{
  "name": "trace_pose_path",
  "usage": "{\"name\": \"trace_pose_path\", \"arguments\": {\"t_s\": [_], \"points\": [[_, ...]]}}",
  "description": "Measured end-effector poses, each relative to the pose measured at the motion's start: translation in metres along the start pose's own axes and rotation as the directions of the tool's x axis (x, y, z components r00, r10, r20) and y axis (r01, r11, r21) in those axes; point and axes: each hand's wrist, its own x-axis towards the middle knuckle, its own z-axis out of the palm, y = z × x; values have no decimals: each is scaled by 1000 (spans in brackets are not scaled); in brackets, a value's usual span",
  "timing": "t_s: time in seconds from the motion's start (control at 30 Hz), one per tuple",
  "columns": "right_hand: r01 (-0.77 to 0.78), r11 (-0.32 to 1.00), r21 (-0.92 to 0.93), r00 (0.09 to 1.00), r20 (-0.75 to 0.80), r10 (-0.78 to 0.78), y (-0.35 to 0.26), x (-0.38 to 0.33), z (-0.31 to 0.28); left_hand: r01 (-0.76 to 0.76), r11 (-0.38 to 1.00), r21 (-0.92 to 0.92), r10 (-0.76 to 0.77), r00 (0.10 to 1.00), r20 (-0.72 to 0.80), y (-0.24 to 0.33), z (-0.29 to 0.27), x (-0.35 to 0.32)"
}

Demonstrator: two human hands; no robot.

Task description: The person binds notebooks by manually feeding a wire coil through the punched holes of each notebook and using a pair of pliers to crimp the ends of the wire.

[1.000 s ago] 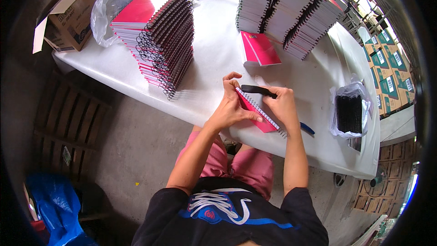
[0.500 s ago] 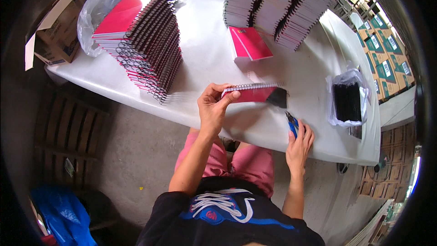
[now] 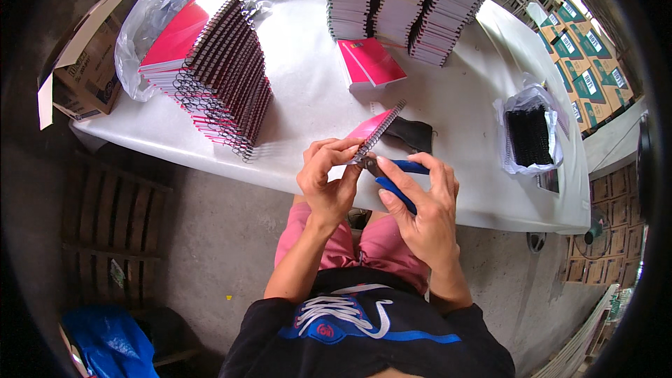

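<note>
My left hand (image 3: 330, 178) grips a pink-covered spiral notebook (image 3: 369, 127) by the near end of its coil, with the far end tilted up and to the right. In my right hand (image 3: 425, 203) is a pair of blue-handled pliers (image 3: 395, 185), its handles spread apart. The plier jaws meet the near end of the coil, right beside my left fingertips. Whether the jaws have closed on the wire is too small to tell. A dark flat piece (image 3: 411, 133) lies on the table just behind the notebook.
A tall stack of pink spiral notebooks (image 3: 227, 77) stands at the left beside a clear plastic bag (image 3: 136, 35). More stacks (image 3: 399, 3) rise at the back, with loose pink booklets (image 3: 371, 63) before them. A bag of black coils (image 3: 528, 136) sits at the right of the white-covered table (image 3: 301, 49).
My right hand has lifted the pliers from the table's front edge and brought them left to the notebook's coil. The notebook has turned, its far end now pointing up and away.
</note>
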Motion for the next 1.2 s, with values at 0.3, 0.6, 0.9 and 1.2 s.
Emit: {"name": "trace_pose_path", "arguments": {"t_s": [0.3, 0.6, 0.9, 1.2], "points": [[-541, 226, 810, 836, 548, 34, 22, -11, 7, -107, 990, 89, 109, 994, -8, 5, 0, -2], [-211, 815, 540, 969, 225, 102, 32, -22, 15, 371, 820, -437, -460, 880, -115, -6, 0, -3], [-480, 762, -436, 815, 99, 570, 113, -38, 12, 487, 496, -719, -659, 751, 55, -5, -7, 3], [-169, 192, 967, 944, 103, 313, 31, 40, 53, 129, 873, -470, -253, 945, -209, 27, -30, 17]]}}
